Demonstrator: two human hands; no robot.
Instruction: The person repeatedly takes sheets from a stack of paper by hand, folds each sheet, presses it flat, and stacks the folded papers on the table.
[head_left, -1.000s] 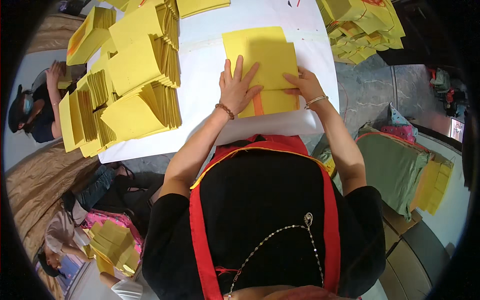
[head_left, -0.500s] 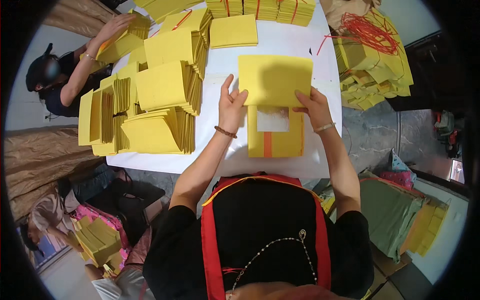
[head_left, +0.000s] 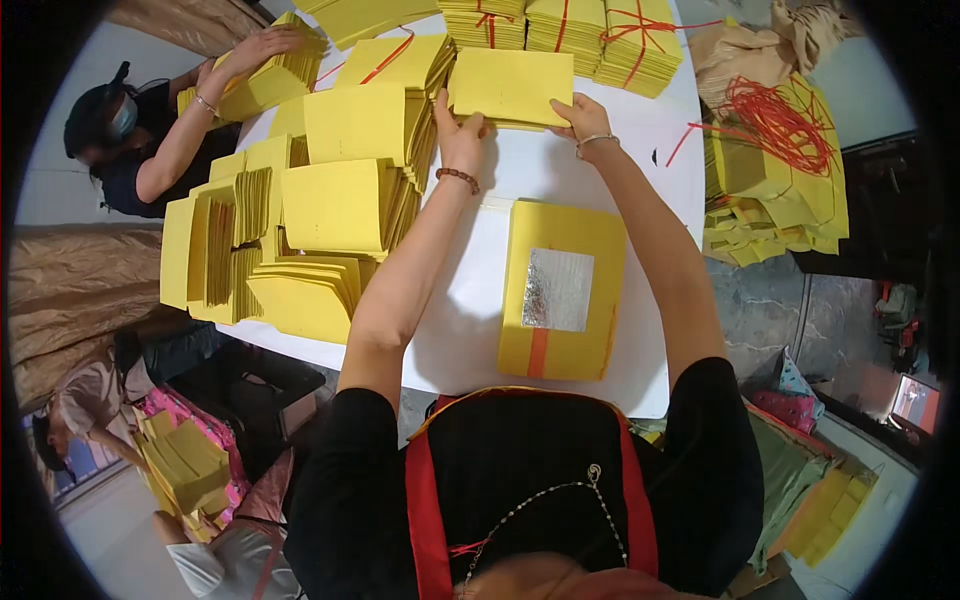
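Observation:
At the far middle of the white table, my left hand (head_left: 462, 142) and my right hand (head_left: 582, 122) hold a folded yellow paper (head_left: 512, 86) by its near corners. It lies over a low pile of the same paper, whose edge shows beneath it. My left thumb presses the near edge while a finger reaches up the left side. The right fingers are closed at the near right corner. Between my forearms rests a thick yellow paper stack (head_left: 606, 300), topped by a silver foil square (head_left: 558, 290) and an orange strip (head_left: 538, 352).
Several folded yellow stacks (head_left: 332, 205) crowd the table's left. Bundles tied with red string (head_left: 640, 50) stand at the back. Red cords (head_left: 780, 125) lie on a yellow pile at right. A masked co-worker's hand (head_left: 262, 48) rests on paper at far left; another person (head_left: 95, 405) handles papers lower left.
Both hands have carried the yellow paper away from me, from above the foil-topped stack to the low pile at the back. The foil-topped stack is now uncovered. The view has shifted.

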